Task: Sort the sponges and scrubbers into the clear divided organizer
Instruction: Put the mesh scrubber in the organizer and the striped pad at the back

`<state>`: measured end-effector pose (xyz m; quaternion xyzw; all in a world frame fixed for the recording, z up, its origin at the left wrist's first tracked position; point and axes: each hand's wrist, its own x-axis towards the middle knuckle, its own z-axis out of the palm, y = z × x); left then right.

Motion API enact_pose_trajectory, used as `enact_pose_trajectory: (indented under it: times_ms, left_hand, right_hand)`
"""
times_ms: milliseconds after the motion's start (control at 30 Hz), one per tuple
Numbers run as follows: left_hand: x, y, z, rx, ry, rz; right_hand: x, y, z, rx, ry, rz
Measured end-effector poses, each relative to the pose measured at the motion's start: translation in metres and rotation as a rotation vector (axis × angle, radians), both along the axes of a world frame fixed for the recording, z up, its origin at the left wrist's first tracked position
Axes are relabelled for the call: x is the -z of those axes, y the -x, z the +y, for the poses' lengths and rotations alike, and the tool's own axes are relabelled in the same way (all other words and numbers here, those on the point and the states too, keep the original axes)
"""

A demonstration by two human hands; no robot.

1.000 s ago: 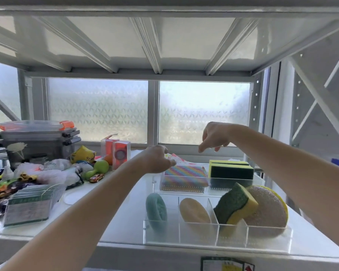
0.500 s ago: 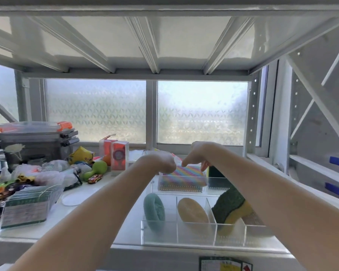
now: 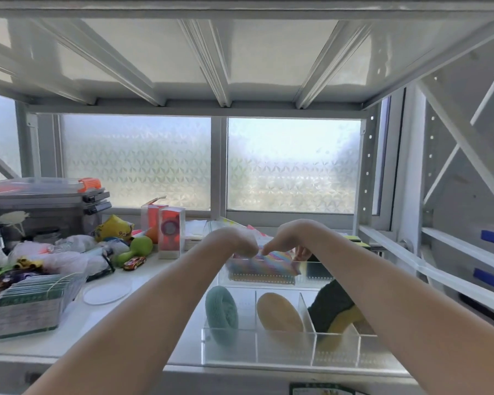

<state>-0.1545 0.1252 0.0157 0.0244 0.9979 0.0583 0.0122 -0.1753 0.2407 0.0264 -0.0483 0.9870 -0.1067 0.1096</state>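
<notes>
The clear divided organizer (image 3: 283,350) stands on the white shelf in front of me. Its front row holds a teal round scrubber (image 3: 221,312), a tan oval sponge (image 3: 280,312) and a green-and-yellow sponge (image 3: 335,307). In the back compartment lies a rainbow-striped sponge (image 3: 268,263), slightly tilted. My left hand (image 3: 234,242) is curled over its left top edge. My right hand (image 3: 293,238) pinches its top from the right, knuckles nearly touching the left hand. My right forearm hides the organizer's right end.
A heap of toys and bags (image 3: 69,252), a grey lidded bin (image 3: 43,206) and a clear box of cards (image 3: 29,306) fill the shelf's left side. Red boxes (image 3: 169,232) stand behind. A shelf frame runs overhead, with a frosted window at the back.
My right hand came down and left from above the back-right sponge to the rainbow sponge, meeting my left hand. The rainbow sponge now sits tilted. The view shifted slightly right.
</notes>
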Motion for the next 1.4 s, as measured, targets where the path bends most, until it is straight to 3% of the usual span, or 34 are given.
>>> enact_pose_trajectory:
  times_ms: [367,567,767,933,1100,1400]
  left_hand:
    - [0.002,0.002,-0.03,-0.07,-0.687,0.099]
    - [0.005,-0.008,-0.047,0.061,-0.932,0.134]
    - [0.019,-0.007,-0.043,0.114,-0.853,0.256]
    - [0.032,0.0,-0.036,0.139,-0.84,0.295]
    - [0.03,0.001,-0.034,0.161,-0.878,0.207]
    - [0.029,0.01,-0.029,0.164,-0.618,0.169]
  right_hand:
    - [-0.002,0.003,0.008,0.058,0.203,-0.086]
    - [-0.002,0.003,0.014,0.006,0.383,-0.104]
    - [-0.001,0.004,0.016,-0.032,0.366,0.141]
    - [-0.004,-0.001,0.02,-0.02,0.308,0.176]
    - [-0.007,-0.004,0.022,-0.012,0.306,0.139]
    - [-0.009,-0.011,0.015,0.013,0.21,0.207]
